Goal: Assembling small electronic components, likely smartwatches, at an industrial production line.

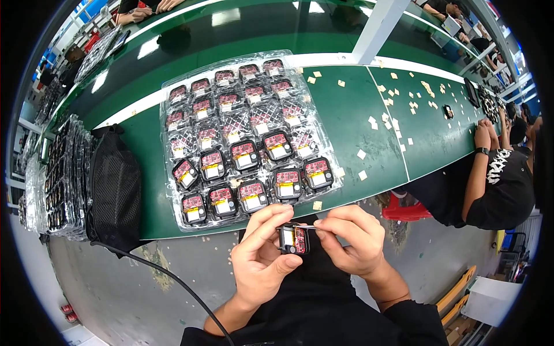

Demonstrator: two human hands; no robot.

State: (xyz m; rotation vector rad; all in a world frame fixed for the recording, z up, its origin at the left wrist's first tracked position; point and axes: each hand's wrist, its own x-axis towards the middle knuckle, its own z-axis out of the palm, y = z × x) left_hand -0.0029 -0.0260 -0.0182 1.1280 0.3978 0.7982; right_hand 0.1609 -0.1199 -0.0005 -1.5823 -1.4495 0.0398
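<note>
Above my lap, my left hand [262, 254] holds a small black device housing [294, 239] by its edges, its inside turned up. A red circuit board and a white block show in it. My right hand [353, 237] pinches a thin metal tool [307, 226], its tip against the housing's upper edge; whether it is tweezers I cannot tell. Just beyond my hands lies a clear plastic tray [337, 176] with rows of similar open housings. Those in the near rows, such as one black housing [253, 196], show yellow tape and a white block beside the red board.
The tray sits on a green workbench [358, 115] strewn with small pale paper squares [361, 154]. At left stand stacked plastic trays [63, 179] and a black mesh bag [115, 184]; a black cable [179, 279] runs toward me. A co-worker [502, 184] sits at right beside a red stool [404, 209].
</note>
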